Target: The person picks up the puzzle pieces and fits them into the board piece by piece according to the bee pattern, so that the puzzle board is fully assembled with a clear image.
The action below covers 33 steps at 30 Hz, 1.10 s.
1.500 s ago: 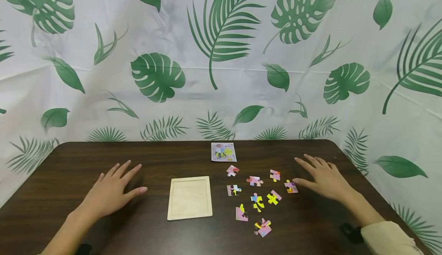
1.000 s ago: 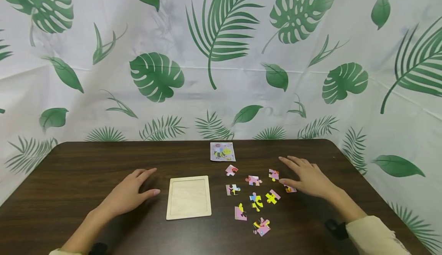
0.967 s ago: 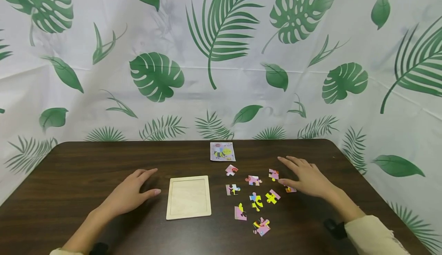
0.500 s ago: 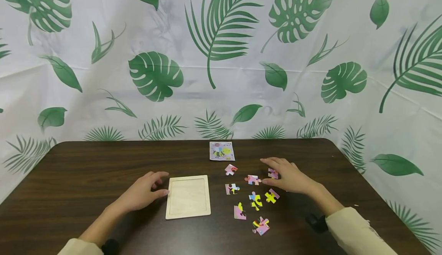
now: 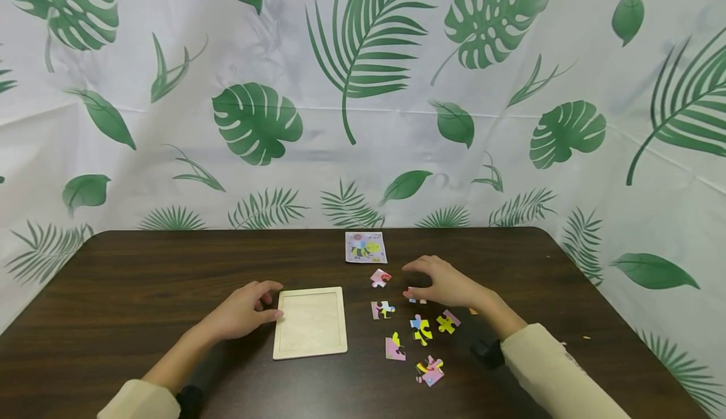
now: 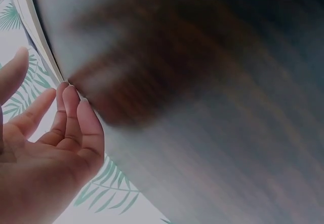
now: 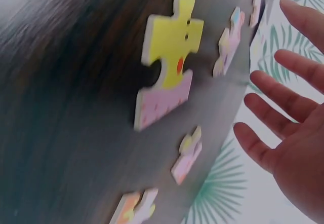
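My left hand (image 5: 241,310) is at the left side of a square wooden puzzle tray (image 5: 343,319), thumb over its left rim and index finger at the far corner. In the left wrist view, the fingertips of the left hand (image 6: 63,153) meet the tray's pale edge (image 6: 38,31), thumb held apart. Over the scattered pieces hovers my right hand (image 5: 448,286), fingers spread in the right wrist view with nothing held. A pink puzzle piece (image 5: 418,301) is partly hidden under its thumb. Closer to me lies a yellow puzzle piece (image 5: 448,322), large in the right wrist view.
More jigsaw pieces lie between the tray and right arm, including a blue-and-yellow piece (image 5: 421,329) and a pink piece (image 5: 431,372) nearest me. A bee picture card (image 5: 365,247) lies at the back of the dark wooden table (image 5: 187,255). A leaf-print curtain (image 5: 363,154) hangs behind.
My left hand has moved right to reach the wooden tray, its fingers drawing in. The right hand has swept left across the pieces, uncovering none it holds. The pieces and tray stay put.
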{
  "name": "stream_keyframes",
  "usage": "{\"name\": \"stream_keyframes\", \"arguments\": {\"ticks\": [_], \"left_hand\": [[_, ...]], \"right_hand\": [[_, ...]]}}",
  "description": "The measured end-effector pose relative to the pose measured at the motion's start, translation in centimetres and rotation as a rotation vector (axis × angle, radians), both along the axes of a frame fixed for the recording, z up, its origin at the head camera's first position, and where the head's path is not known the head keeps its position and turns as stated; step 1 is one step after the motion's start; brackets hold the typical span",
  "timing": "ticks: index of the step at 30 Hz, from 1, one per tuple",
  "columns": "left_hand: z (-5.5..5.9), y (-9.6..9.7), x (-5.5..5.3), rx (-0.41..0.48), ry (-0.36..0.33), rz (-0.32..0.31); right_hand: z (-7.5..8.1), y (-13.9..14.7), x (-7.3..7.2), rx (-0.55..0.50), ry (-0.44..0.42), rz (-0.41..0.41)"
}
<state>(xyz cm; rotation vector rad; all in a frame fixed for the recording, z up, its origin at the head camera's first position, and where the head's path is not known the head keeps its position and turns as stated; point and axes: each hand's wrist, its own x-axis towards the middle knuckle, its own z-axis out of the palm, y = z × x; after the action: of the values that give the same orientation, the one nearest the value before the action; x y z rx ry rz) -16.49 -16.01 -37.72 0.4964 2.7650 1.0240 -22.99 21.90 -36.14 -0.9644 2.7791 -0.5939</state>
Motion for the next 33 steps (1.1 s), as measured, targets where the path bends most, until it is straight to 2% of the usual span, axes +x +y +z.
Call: {"name": "stream_keyframes", "arguments": {"ticks": [9, 17, 25, 33], "left_hand": [[0.1, -0.2, -0.2, 0.003, -0.027, -0.024], [-0.1, -0.3, -0.2, 0.014, -0.009, -0.064], [-0.3, -0.5, -0.4, 0.006, -0.01, -0.084], [-0.5, -0.5, -0.5, -0.002, 0.0, -0.073]], "right_hand": [[-0.6, -1.9, -1.0, -0.057, -0.003, 0.0], [-1.3, -3.1, -1.7, -0.077, -0.008, -0.039], [-1.7, -4.0, -2.2, -0.06, 0.014, -0.065], [-1.7, -4.6, -2.2, -0.028, 0.044, -0.059]]}}
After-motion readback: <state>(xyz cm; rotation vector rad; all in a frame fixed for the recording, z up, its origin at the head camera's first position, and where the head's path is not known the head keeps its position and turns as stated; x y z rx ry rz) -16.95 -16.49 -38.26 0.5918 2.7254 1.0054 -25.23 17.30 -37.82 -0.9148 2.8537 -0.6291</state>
